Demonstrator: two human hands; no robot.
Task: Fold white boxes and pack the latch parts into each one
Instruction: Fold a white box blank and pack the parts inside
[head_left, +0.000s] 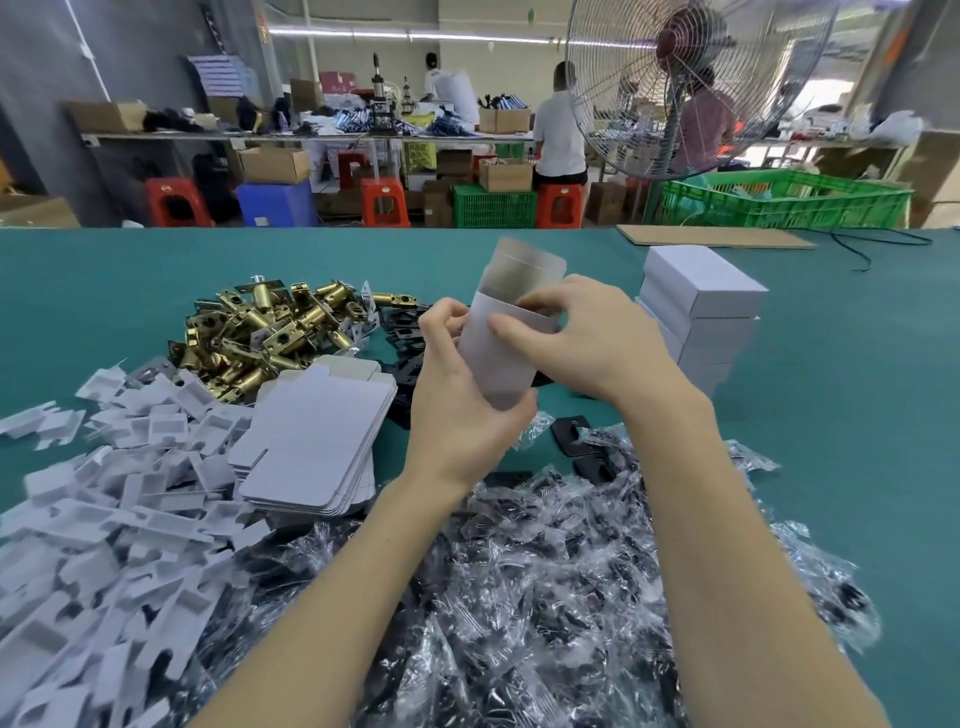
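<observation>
White card, thin and light: the half-formed box (501, 358) stands upright in the air above the worktop (831, 415), top flap up and mouth open, so it will likely crush or crease if you squeeze its flat walls. Your left hand (457, 395) cups its lower end, grip curled round it; your right hand (587, 338) pinches the rim near the mouth. Hold by edges and folds; flat blanks (317, 441) and brass latches (260, 332) lie to the left.
</observation>
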